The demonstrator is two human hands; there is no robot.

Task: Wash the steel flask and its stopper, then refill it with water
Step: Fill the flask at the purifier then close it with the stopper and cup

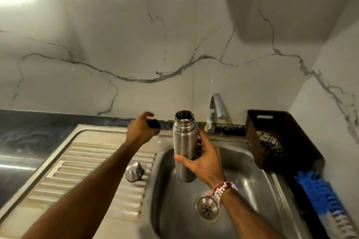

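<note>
**— Forearms filled the bottom of the frame. What did each hand have?**
— The right hand (204, 163), at centre, had its fingers wrapped round the steel flask (183, 141). It held the flask upright over the sink (252, 190), with the mouth open and the neck threads bare. The left hand (138, 130), just left of the flask by the sink's back rim, had its fingers curled round the small black stopper (154, 124).

**— Which step was that?**
— Opening looked done and washing not begun. The domed steel cap (134, 170) sat on the ribbed drainboard (87, 161), lower left of the flask. No stream showed at the curved chrome tap (216, 110).

**— And the next move?**
— Probably getting the mouth under that spout, up and to the right. That would need a free hand for the tap, so the stopper would likely be set down first.

**— How would it handle?**
— The flask was a smooth brushed cylinder, likely slippery once wet, so I'd expect it to need a firm grip. A blue bristle brush (320, 196) lay at lower right, below a woven brown basket (252, 141).
</note>
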